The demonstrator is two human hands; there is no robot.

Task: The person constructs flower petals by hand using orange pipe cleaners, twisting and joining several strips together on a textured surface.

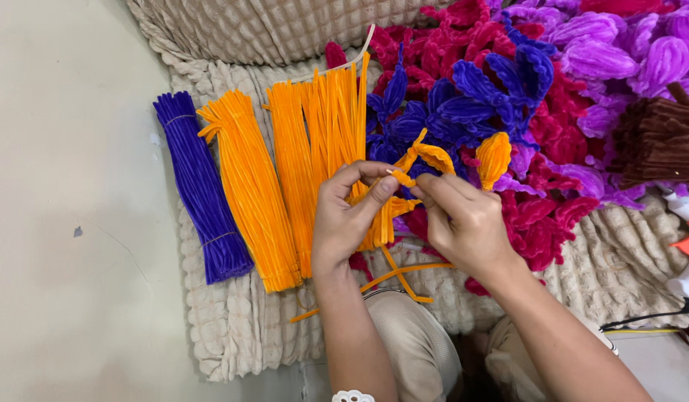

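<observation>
We've got both hands pinched shut on one orange pipe cleaner [401, 177]: left hand [346, 219] and right hand [463, 219] meet at its bent tip, right over the middle of the beige textured mat [233, 327]. Its loose ends trail down near our knees. Two orange petal loops [493, 158] stick up just past our fingers. Further left lie orange bundles [249, 190] and a purple bundle [201, 186], with blue flowers [463, 97] beyond and a glue gun [687, 249] off right.
</observation>
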